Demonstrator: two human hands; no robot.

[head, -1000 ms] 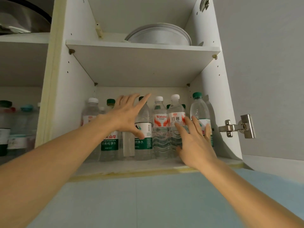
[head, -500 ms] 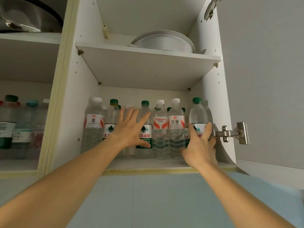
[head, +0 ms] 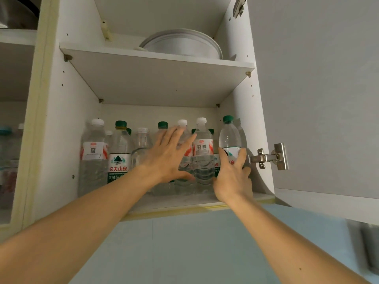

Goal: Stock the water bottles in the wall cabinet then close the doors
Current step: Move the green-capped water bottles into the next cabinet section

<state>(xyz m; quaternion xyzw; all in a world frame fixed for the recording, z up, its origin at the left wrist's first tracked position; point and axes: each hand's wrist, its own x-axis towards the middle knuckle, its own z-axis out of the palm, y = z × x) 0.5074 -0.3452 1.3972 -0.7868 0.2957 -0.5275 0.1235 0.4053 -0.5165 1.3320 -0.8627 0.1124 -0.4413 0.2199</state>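
Note:
Several clear water bottles with white or green caps stand in a row on the bottom shelf point(head: 174, 202) of the open wall cabinet. My left hand point(head: 168, 156) lies flat with spread fingers against the middle bottles. My right hand point(head: 232, 177) wraps around the lower part of the green-capped bottle point(head: 229, 138) at the right end of the row. A white-capped bottle with a red and white label point(head: 202, 152) stands between my hands. The cabinet's right door point(head: 320, 95) hangs open to the right on a metal hinge point(head: 270, 157).
A stack of white plates point(head: 182, 45) sits on the upper shelf. A neighbouring open compartment on the left holds more bottles point(head: 8, 171). Pale blue wall point(head: 184, 249) runs below the cabinet.
My left hand slid right from the green-labelled bottles onto the middle bottles. My right hand went from touching a middle bottle to gripping the rightmost green-capped one.

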